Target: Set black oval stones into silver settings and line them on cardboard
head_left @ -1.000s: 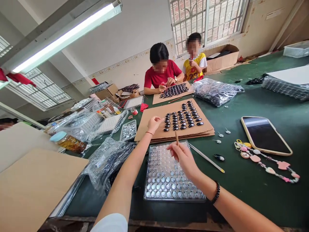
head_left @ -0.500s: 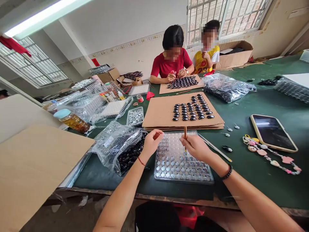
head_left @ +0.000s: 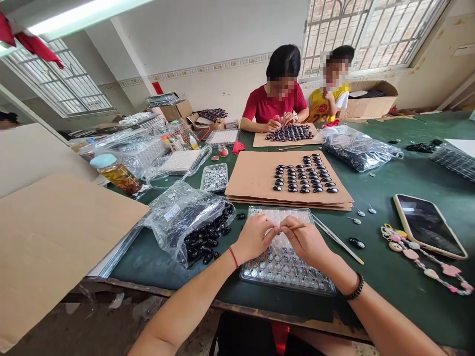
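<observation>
Over a clear plastic tray (head_left: pixel 287 288) filled with small round metallic pieces (head_left: pixel 270 267), my two hands meet fingertip to fingertip. My left hand (head_left: pixel 256 238) is closed in a pinch; whatever is between its fingers is too small to make out. In my right hand (head_left: pixel 309 245) is a thin brown stick (head_left: pixel 299 226), now lying nearly level, its tip hidden near the left fingers. Left of the tray, glossy black oval pieces (head_left: pixel 203 242) spill from a clear plastic bag (head_left: pixel 168 210). Ahead, rows of such ovals (head_left: pixel 303 179) lie on stacked cardboard sheets (head_left: pixel 248 173).
A white stick (head_left: pixel 339 240) lies right of the tray, near a phone (head_left: pixel 428 225) with a beaded strap (head_left: pixel 411 253). A box of small silvery parts (head_left: pixel 215 178) and a jar (head_left: pixel 117 173) stand left. Across the table, a person in red (head_left: pixel 276 106) handles black ovals beside another person.
My right hand has brought the stick from upright over the tray to nearly level. Both hands have come together. The view has shifted slightly.
</observation>
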Demonstrator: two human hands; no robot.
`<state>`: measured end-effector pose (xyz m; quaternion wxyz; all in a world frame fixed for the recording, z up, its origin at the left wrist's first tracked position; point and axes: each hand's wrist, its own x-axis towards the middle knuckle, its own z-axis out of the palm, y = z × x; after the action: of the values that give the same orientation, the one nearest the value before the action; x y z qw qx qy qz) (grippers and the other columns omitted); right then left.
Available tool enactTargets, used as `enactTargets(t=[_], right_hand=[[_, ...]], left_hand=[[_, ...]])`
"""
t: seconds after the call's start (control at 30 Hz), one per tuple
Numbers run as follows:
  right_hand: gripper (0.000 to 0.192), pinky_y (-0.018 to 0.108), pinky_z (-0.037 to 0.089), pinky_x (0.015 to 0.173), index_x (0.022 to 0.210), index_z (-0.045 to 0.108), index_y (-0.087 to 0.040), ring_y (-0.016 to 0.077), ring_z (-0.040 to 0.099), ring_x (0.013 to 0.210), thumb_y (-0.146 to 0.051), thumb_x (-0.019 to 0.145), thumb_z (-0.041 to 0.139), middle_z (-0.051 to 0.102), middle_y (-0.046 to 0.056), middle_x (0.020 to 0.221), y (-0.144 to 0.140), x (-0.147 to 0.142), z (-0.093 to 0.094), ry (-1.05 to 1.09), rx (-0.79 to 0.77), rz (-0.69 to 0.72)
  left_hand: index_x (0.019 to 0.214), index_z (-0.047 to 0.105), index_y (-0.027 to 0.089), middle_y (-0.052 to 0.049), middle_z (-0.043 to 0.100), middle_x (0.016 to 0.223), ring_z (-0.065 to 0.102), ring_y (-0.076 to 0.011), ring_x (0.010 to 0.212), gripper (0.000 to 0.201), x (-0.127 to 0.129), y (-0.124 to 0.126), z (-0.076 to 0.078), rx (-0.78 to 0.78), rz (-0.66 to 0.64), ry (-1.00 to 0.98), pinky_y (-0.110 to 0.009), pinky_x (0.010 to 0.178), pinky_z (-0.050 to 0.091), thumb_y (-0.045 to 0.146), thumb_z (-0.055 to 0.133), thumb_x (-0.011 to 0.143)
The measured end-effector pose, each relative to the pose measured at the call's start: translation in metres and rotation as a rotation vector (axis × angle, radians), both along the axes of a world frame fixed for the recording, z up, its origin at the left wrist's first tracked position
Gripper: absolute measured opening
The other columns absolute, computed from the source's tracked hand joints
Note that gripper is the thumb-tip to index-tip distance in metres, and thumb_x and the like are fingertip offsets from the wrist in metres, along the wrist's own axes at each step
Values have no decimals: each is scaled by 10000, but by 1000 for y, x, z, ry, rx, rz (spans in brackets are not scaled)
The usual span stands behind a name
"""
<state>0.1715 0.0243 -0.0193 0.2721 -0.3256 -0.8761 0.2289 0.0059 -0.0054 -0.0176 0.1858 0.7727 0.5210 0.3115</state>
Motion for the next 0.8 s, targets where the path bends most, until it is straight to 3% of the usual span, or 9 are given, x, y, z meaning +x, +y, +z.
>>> enactTargets(t=[0.13,0.3,0.4,0.47,0.67,0.8], right_hand=[[266,266,374,613,823,507,-179,164,522,658,-287,897,276,563,60,763,-1,-1,1,90,11,4],[283,265,383,603,761,510,-181,158,530,640,-300,894,290,568,43,692,0,0,4,306,-93,-73],[303,249,371,540,737,508,-180,138,517,570,-330,895,297,565,33,661,-1,-1,5,439,-185,-144],[309,236,355,496,751,515,-178,119,494,517,-342,897,297,564,28,658,-3,-2,5,519,-231,-151],[296,215,326,433,785,532,-167,82,423,433,-359,890,333,557,17,652,-5,-6,1,635,-294,-116],[286,203,292,388,795,518,-165,68,381,399,-366,890,339,518,-3,606,-3,-5,1,756,-356,-133]], left_hand=[[631,577,212,-19,551,618,496,-167,644,322,-3,3,-6,-110,54,-106,-275,623,353,377,388,832],[592,561,177,4,547,588,493,-124,564,324,-6,5,-1,-376,100,-569,-237,555,366,407,456,795],[781,600,184,3,598,668,556,-121,601,202,-3,3,3,-519,110,-868,-242,597,414,378,571,734],[917,591,194,-15,631,740,596,-136,650,289,0,1,3,-623,84,-1015,-261,632,443,342,648,676],[794,614,133,-13,633,655,584,-97,549,278,2,1,0,-669,125,-1171,-215,564,444,237,744,571],[730,600,115,5,606,594,570,-89,519,255,-3,5,0,-622,148,-1135,-207,538,440,242,745,563]])
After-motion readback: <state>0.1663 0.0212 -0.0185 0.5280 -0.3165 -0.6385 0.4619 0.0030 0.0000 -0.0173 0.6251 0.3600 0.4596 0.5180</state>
